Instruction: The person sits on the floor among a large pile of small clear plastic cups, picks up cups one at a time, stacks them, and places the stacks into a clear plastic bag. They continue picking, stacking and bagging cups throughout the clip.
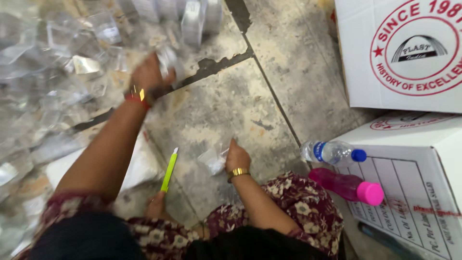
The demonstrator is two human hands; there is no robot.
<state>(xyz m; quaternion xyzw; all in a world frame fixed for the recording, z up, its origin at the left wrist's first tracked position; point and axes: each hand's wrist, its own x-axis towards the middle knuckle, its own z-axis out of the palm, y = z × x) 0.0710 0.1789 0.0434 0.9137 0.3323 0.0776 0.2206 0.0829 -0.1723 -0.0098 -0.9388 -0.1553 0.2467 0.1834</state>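
I sit on a stone tile floor. My left hand (150, 73) reaches forward to the edge of a large pile of clear plastic pieces (53, 72) and is closed on one clear piece (168, 60); the picture is blurred there. My right hand (236, 158) rests low in front of my knee, fingers touching a small clear plastic piece (211, 161) that lies on the floor. A yellow-green utility knife (169, 171) lies on the floor between my arms, untouched.
Two white cardboard boxes with red round print stand at the right (399, 53) (423, 168). A clear water bottle with a blue cap (332, 153) and a pink bottle (349, 187) lie beside them. Stacked clear boxes (192, 19) stand at the far top.
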